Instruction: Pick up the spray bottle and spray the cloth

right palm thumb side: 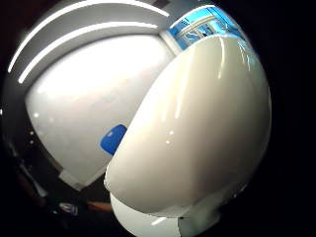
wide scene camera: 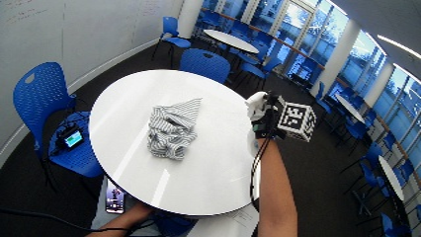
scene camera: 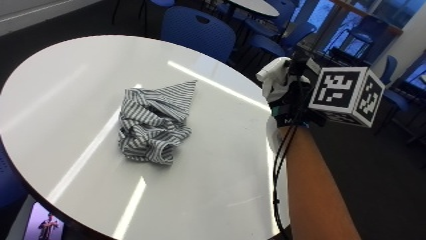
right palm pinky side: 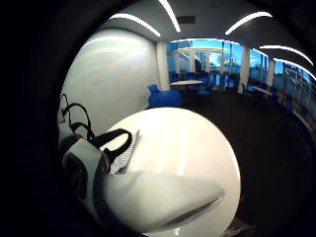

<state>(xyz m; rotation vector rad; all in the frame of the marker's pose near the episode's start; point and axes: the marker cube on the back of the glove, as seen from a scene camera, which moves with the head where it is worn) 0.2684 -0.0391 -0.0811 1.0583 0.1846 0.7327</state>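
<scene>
The right hand (scene camera: 287, 102), fingers curled round the white spray bottle (scene camera: 274, 75), holds it above the counter's (scene camera: 60, 85) far edge, the striped cloth (scene camera: 154, 122) lying crumpled mid-counter, well apart toward the bare hand's side.

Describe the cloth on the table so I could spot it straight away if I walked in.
Find the round white table among the blue chairs. Near its middle lies the cloth, a crumpled heap with one corner sticking out in a point. Its fine grey and white stripes set it apart from the plain glossy tabletop and from the white spray bottle at the table's edge.
</scene>
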